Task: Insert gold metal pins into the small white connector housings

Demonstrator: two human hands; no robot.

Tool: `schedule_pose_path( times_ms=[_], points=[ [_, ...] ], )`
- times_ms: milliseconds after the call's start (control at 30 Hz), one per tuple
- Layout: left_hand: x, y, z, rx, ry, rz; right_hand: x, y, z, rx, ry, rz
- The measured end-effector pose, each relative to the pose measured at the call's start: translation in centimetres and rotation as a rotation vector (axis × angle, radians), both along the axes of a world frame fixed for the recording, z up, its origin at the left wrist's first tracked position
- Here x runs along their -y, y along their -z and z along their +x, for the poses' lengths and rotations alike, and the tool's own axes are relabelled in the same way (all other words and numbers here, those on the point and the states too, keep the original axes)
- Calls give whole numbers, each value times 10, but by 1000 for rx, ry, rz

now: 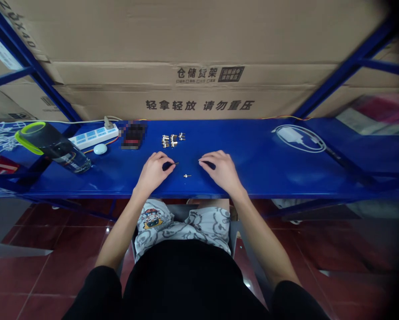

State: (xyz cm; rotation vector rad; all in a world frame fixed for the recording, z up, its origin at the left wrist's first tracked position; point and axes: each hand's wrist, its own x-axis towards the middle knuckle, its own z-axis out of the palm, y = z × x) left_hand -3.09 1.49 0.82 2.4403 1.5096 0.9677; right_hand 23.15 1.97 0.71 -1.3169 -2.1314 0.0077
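My left hand [155, 172] is closed in a pinch on a thin brass-coloured pin [177, 163], whose tip sticks out to the right. Across a short gap, my right hand [222, 170] also pinches with thumb and forefinger. A small pale bit shows at its fingertips, too little to name. Between the hands and nearer the table's front edge lies a small white-and-brass piece with a thin pin [187, 176]. Farther back sits a loose group of several similar white-and-brass pieces [174, 143].
On the blue tabletop [266, 169], a dark bottle with a green lid [57, 149] leans at left by a white power strip [94, 137]. Near them are a pale round object [100, 149] and a blurred dark box [132, 135]. A white charger with cable [294, 135] lies right.
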Motion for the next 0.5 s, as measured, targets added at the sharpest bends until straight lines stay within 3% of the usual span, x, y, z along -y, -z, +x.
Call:
schedule_pose_path(
  times_ms=[233, 500],
  points=[
    [-1, 1, -2, 29, -27, -31, 3, -4, -15, -198, -143, -62],
    [-2, 5, -1, 67, -37, -75, 3, -6, -15, -212, -138, -86]
  ],
)
